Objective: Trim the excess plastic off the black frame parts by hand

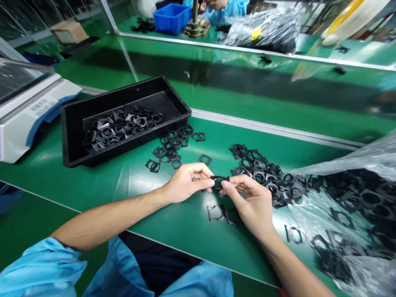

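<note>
Pinched between my left hand (pixel 188 183) and my right hand (pixel 250 202) is a small black square plastic frame (pixel 219 180), held by its edges at the fingertips. Just below them lies a similar loose frame (pixel 215 212) on the green work surface (pixel 167 231). To the right of my right hand spreads a heap of black frames (pixel 266 175), and a smaller heap (pixel 170 148) sits beyond my left hand. A black plastic tray (pixel 123 99) holds several more. A clear plastic bag (pixel 349 198) full of frames spills out at the right.
A white machine (pixel 27 115) stands at the left edge of the bench. A metal rail (pixel 272 128) and glass partition run behind the bench. Beyond them are a blue bin (pixel 171 18), a black bag (pixel 262 31) and a co-worker's blue sleeve (pixel 225 10).
</note>
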Available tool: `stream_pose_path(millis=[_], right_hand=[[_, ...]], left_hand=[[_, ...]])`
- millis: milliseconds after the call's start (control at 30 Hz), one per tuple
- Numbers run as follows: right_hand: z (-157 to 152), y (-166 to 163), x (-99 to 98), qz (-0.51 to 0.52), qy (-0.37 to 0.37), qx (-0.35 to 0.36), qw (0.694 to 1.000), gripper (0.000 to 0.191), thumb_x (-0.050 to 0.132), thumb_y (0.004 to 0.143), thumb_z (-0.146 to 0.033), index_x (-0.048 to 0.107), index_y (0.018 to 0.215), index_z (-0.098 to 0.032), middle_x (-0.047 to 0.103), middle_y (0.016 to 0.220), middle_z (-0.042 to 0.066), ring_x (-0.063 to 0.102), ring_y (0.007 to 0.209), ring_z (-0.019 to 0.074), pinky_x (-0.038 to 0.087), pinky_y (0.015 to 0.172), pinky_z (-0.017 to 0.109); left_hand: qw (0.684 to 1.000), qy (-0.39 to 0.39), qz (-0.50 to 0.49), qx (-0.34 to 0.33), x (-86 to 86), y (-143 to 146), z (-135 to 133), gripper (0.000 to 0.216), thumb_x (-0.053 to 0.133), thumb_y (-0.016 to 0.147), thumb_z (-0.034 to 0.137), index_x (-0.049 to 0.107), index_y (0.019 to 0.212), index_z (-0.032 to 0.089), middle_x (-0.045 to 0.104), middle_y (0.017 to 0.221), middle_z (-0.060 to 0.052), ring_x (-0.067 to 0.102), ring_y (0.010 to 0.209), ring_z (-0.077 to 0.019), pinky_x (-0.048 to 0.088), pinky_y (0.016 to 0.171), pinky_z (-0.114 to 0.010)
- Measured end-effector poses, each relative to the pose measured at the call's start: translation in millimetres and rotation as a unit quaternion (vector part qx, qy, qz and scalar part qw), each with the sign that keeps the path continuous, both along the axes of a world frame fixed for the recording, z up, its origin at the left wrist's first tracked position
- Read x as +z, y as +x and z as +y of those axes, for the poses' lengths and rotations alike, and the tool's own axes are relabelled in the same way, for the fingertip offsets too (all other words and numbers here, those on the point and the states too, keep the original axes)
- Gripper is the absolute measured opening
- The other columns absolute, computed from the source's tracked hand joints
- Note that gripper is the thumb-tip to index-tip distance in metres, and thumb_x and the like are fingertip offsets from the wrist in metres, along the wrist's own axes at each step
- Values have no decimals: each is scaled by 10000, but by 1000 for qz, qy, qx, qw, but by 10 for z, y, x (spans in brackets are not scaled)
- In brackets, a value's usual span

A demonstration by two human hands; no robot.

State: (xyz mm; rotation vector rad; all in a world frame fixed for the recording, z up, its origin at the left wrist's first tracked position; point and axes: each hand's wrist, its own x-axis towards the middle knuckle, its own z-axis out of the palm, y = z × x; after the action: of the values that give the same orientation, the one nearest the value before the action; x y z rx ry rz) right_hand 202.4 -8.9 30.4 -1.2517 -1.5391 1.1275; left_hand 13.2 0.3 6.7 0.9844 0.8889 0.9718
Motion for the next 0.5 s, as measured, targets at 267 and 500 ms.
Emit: stream_pose_path(millis=[267, 500], right_hand=[[29, 0, -21, -16, 6, 19, 1000, 277, 752, 861, -457, 663, 753, -219, 698, 638, 13, 651, 564, 170, 564, 610, 299], [27, -14, -13, -18, -12, 24, 999, 313, 743, 864, -495, 649, 748, -221, 692, 617, 14, 646, 553, 173, 557, 592, 300]], left_hand=[[999, 1, 19, -51, -34, -34, 2, 380, 791, 807, 461, 571, 854, 155, 675, 749, -7, 706, 720, -140, 507, 725, -257], [997, 20, 37, -66, 17, -50, 3, 396, 767, 824, 486, 533, 853, 167, 636, 701, 13, 674, 650, -123, 480, 673, -245]])
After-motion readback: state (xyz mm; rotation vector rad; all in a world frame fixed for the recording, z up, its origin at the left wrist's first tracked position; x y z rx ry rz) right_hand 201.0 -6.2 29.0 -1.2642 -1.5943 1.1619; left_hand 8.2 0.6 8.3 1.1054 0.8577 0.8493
